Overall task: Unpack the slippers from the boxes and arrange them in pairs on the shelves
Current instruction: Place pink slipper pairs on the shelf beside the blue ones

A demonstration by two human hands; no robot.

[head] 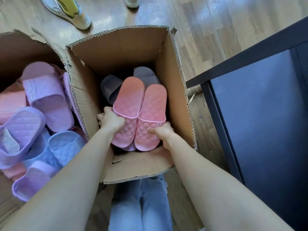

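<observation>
The left grip [110, 120] curls round the strap edge of one pink slipper [128, 99]. The right grip [162, 132] pinches the strap of its mate [154, 104]. Both lie side by side, touching, inside the middle box [120, 47], over grey slippers [110, 90] at 11 o'clock. A second box [10, 45] of pastel slippers [43, 97] sits at 9 o'clock, a dark shelf [258, 105] at 3 o'clock.

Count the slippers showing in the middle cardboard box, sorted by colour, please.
Pink slippers: 2
Dark grey slippers: 2
Lilac slipper: 1, likely; only an edge shows under the pink pair
Total: 5
</observation>
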